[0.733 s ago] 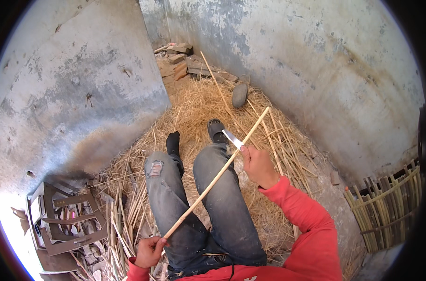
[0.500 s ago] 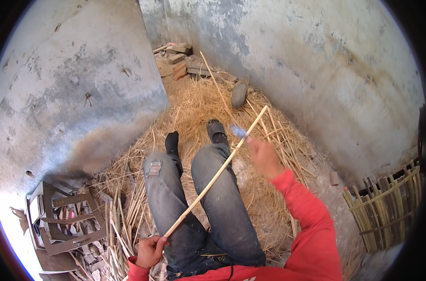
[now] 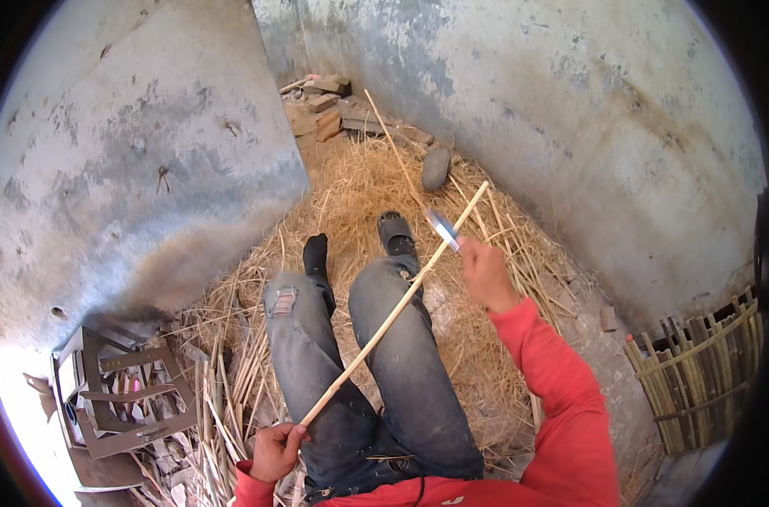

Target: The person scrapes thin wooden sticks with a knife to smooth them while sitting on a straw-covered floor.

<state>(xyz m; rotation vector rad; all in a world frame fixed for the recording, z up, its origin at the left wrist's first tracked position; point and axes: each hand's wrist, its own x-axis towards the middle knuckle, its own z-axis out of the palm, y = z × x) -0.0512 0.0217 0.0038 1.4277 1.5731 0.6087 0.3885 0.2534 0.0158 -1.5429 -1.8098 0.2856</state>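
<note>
A long, pale, peeled stick (image 3: 376, 338) slants across my thighs, its far end up to the right. My left hand (image 3: 276, 450) is closed around its near end, beside my left hip. Toward the far end, my right hand (image 3: 488, 275) grips a knife whose handle is hidden in the fist. The shiny knife blade (image 3: 443, 231), a little blurred, lies across the stick and appears to touch it. My legs in worn grey jeans stretch out under the stick.
Straw and shavings (image 3: 351, 182) cover the floor around my feet. Cut stalks (image 3: 232, 380) lie at left near a broken brown frame (image 3: 139, 397). A loose sandal (image 3: 436, 169) and bricks (image 3: 325, 101) sit far off. At right stands a slatted basket (image 3: 697, 372); walls close in both sides.
My right hand and the knife have shifted slightly up and to the right along the stick, and the blade shows more clearly. The left hand keeps its hold on the near end.
</note>
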